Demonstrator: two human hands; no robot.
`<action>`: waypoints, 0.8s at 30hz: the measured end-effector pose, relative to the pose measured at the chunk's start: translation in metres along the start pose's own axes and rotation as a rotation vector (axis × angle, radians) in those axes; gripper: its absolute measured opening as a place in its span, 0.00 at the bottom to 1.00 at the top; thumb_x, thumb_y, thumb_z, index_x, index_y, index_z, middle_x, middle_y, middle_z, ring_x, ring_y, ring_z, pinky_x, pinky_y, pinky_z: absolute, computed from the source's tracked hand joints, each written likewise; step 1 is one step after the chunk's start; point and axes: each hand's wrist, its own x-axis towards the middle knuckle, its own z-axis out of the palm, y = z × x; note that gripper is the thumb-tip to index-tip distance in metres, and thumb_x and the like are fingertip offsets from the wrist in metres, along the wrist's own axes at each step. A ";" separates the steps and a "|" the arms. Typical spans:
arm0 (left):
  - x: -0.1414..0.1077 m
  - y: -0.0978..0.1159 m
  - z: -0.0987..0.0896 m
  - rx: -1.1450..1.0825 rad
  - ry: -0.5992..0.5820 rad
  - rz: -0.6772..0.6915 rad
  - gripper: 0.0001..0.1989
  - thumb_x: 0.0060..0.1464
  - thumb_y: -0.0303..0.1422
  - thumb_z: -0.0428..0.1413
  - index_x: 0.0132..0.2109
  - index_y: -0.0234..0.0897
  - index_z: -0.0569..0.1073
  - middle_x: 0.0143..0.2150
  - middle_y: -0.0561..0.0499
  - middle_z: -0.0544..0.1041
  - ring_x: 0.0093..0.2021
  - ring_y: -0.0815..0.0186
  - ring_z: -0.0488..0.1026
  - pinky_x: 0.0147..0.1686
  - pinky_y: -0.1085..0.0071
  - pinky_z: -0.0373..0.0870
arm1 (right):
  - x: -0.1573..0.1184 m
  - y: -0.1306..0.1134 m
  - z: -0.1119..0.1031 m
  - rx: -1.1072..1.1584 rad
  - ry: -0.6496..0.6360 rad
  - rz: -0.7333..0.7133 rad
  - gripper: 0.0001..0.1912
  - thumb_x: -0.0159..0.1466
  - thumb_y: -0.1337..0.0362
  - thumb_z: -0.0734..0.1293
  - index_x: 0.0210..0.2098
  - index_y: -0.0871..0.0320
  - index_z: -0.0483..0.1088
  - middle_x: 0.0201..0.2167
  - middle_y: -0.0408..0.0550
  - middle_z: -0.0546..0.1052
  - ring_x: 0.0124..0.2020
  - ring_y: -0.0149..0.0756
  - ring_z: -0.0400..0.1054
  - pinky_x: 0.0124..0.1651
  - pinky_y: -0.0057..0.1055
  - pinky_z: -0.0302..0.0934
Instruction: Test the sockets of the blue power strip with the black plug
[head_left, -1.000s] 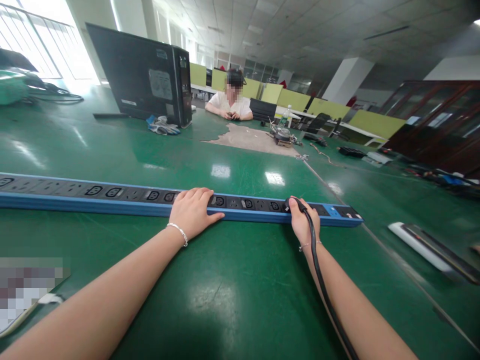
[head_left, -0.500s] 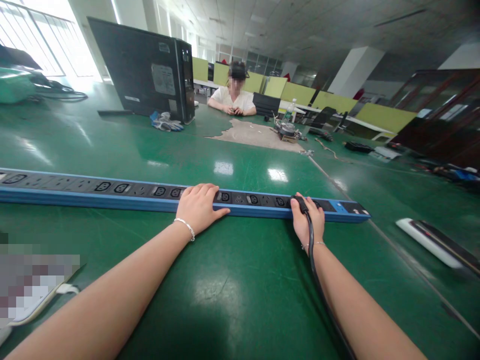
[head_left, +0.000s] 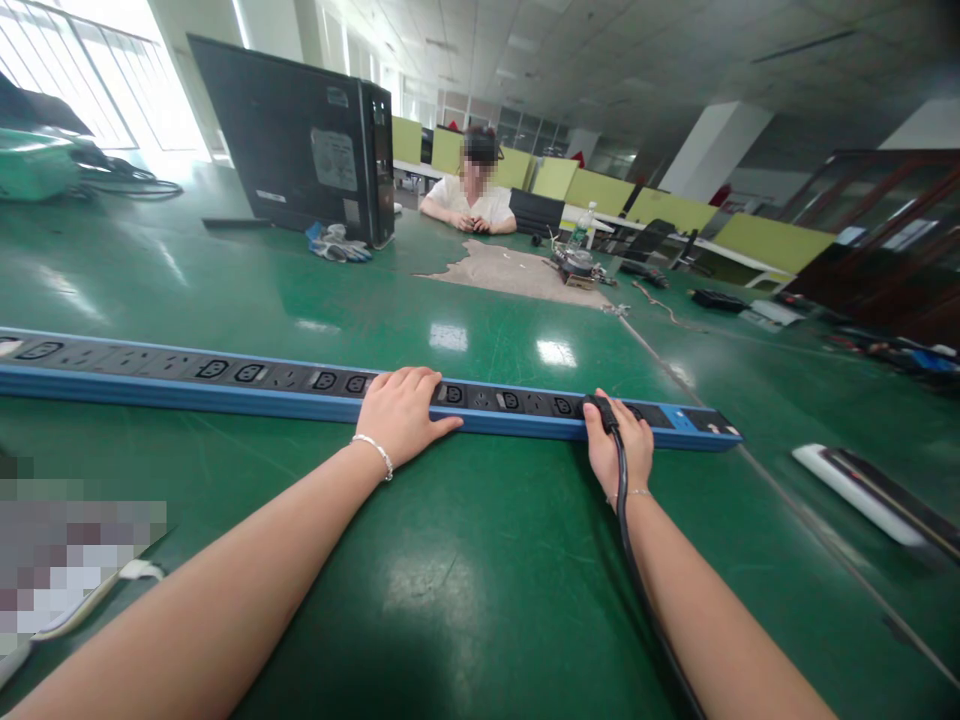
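Observation:
A long blue power strip point(head_left: 255, 398) with black sockets lies across the green table. Over its middle, my left hand point(head_left: 401, 412) is closed, fingers across the top face and thumb along the near side. My right hand point(head_left: 630, 445) grips a black power cord plug point(head_left: 602, 412) at the strip's right part. The plug sits at a socket there; my fingers and the plug body hide how deep it goes. From the plug the black cord point(head_left: 628, 540) runs down past my right wrist and forearm to the bottom edge.
Beyond the strip stand a black computer case point(head_left: 292, 140) and gloves point(head_left: 337, 243). A person point(head_left: 471, 205) sits across the table point(head_left: 337, 320). A bottle point(head_left: 582, 225) and small parts point(head_left: 576, 265) are at the back. A white-and-black bar point(head_left: 862, 490) lies right; a pixelated device with a white cable point(head_left: 142, 570) lies left.
The view has shifted slightly, so everything sits a little further right and lower. Both hands keep their places on the strip and the plug.

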 end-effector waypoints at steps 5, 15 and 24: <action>0.000 0.000 -0.001 -0.007 0.004 0.003 0.29 0.48 0.51 0.52 0.52 0.38 0.66 0.51 0.45 0.71 0.53 0.56 0.64 0.51 0.59 0.55 | 0.001 0.003 0.001 0.053 0.003 -0.038 0.22 0.62 0.52 0.55 0.46 0.56 0.70 0.46 0.52 0.74 0.51 0.41 0.64 0.56 0.42 0.48; 0.000 0.000 -0.001 0.003 0.016 0.010 0.28 0.47 0.51 0.53 0.51 0.38 0.67 0.51 0.46 0.71 0.53 0.56 0.65 0.51 0.60 0.56 | 0.003 -0.016 -0.015 0.430 0.221 0.199 0.25 0.62 0.51 0.56 0.44 0.63 0.72 0.42 0.55 0.76 0.45 0.39 0.68 0.50 0.36 0.58; 0.000 0.001 -0.001 0.005 0.019 0.009 0.28 0.48 0.51 0.53 0.51 0.39 0.66 0.51 0.46 0.71 0.53 0.56 0.64 0.51 0.60 0.55 | -0.008 -0.036 -0.005 0.530 0.109 0.025 0.22 0.61 0.53 0.59 0.50 0.57 0.68 0.48 0.50 0.73 0.48 0.37 0.66 0.54 0.36 0.57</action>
